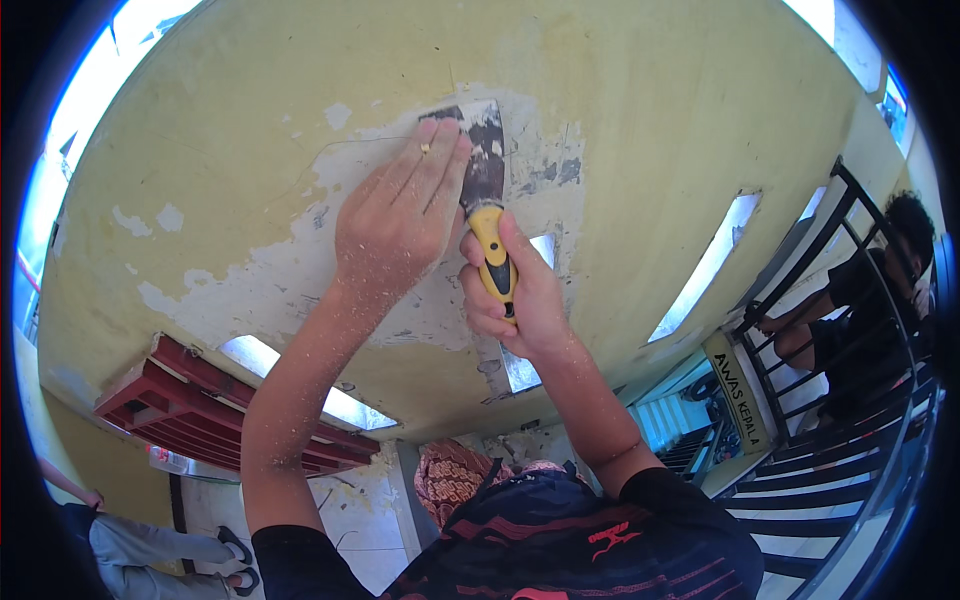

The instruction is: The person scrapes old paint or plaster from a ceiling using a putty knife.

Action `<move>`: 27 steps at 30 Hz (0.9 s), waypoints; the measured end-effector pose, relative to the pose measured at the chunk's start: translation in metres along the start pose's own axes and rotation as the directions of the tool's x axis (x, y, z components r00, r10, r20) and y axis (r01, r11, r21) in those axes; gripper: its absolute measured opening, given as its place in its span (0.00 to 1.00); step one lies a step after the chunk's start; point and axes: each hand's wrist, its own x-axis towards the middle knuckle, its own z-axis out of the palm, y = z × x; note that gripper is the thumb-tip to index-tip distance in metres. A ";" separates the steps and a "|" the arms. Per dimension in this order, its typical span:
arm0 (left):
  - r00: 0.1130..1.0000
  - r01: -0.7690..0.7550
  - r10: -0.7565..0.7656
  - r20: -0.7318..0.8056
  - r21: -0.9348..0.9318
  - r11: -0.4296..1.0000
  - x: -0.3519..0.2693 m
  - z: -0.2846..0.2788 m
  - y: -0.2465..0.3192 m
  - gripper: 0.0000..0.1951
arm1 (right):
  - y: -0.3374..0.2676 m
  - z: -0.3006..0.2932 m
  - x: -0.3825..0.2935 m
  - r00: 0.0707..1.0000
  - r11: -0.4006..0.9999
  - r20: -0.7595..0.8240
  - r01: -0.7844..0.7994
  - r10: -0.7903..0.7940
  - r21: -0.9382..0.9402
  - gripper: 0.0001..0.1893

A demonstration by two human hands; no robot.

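Observation:
My right hand (517, 292) is closed round the yellow and black handle of a putty knife (484, 161), whose broad, paint-smeared metal blade lies against the wall and points up. My left hand (405, 202) lies with fingers stretched out together, the fingertips at the blade's left edge. Around both hands the yellow wall paint (247, 165) has come off in a large ragged patch, showing a pale grey layer (292, 277) with dark scuffs. Dust and small flakes cling to both forearms and the back of my left hand.
Narrow slots open through the wall (615, 150). A red slatted rack (210, 420) stands low left, above a pale tiled floor (367, 517). A black metal railing (810, 495) curves at right, with a seated person (847, 322) behind it. Another person (150, 547) stands at lower left.

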 end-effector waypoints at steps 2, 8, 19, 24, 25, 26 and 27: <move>0.999 0.010 -0.009 0.036 -0.021 1.000 -0.011 0.000 0.007 0.21 | 0.008 -0.008 -0.008 0.999 0.999 -0.021 -0.038 0.038 0.005 0.27; 0.999 -0.001 0.001 0.038 0.021 1.000 -0.019 0.001 0.015 0.20 | 0.014 -0.019 -0.015 0.999 0.999 0.008 -0.033 0.033 0.026 0.29; 0.999 0.003 0.000 -0.032 0.083 0.997 0.012 -0.001 -0.005 0.17 | -0.019 0.003 0.001 0.996 1.000 0.084 -0.022 0.021 0.011 0.28; 0.999 -0.022 0.027 -0.046 0.105 0.994 0.011 0.002 -0.007 0.17 | -0.014 0.008 0.001 0.997 0.999 0.071 0.015 -0.013 -0.038 0.28; 0.997 -0.030 0.038 -0.063 0.118 0.993 0.009 0.004 -0.008 0.17 | -0.012 0.010 0.002 0.998 0.999 0.052 0.026 -0.024 -0.043 0.29; 0.996 -0.038 0.049 -0.079 0.131 0.991 0.008 0.005 -0.010 0.17 | -0.010 0.011 0.003 0.999 0.998 0.033 0.037 -0.036 -0.048 0.29; 0.996 -0.039 0.050 -0.080 0.133 0.990 0.009 0.004 -0.010 0.17 | -0.009 0.012 0.004 0.999 0.998 0.035 0.038 -0.036 -0.048 0.29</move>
